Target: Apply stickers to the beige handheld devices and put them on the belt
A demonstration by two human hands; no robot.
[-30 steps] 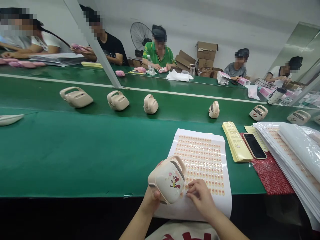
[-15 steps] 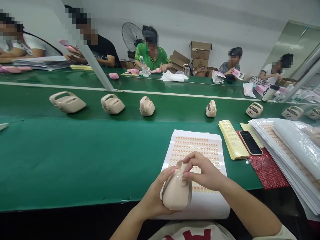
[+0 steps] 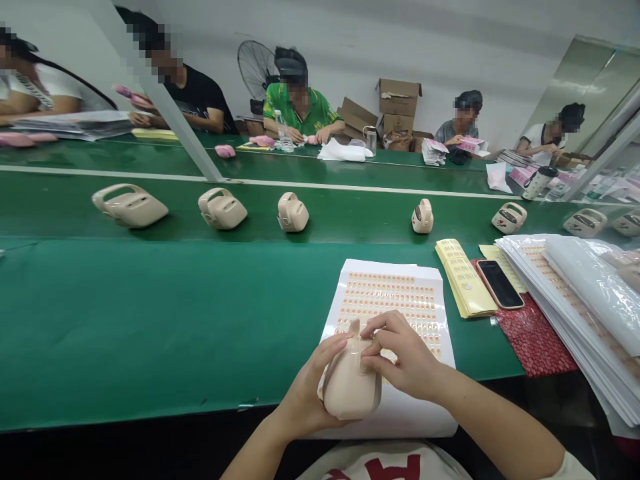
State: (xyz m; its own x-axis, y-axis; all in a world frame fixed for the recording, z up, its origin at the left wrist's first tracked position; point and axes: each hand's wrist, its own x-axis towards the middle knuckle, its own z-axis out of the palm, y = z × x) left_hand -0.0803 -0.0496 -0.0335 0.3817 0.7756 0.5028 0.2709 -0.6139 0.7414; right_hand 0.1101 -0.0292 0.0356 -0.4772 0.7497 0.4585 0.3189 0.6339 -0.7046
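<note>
My left hand [image 3: 306, 393] grips a beige plastic housing with a handle [image 3: 349, 390] from the left side, just above the near edge of the green table. My right hand [image 3: 403, 357] rests on the housing's top, its fingertips pressed against the handle end. Under both hands lies a white sticker sheet [image 3: 395, 300] with rows of small orange-pink stickers.
Several more beige housings [image 3: 220, 208] ride the green conveyor belt [image 3: 150, 280] farther out. To the right lie a yellow sticker strip [image 3: 463, 277], a black phone [image 3: 499, 284], red patterned cloth [image 3: 535, 340] and stacked sheets in plastic [image 3: 580, 293]. Other people work along the far side.
A second ago my right hand was on the sticker sheet and the housing showed its printed face. The housing has since been turned over and my right hand has come onto its top.
</note>
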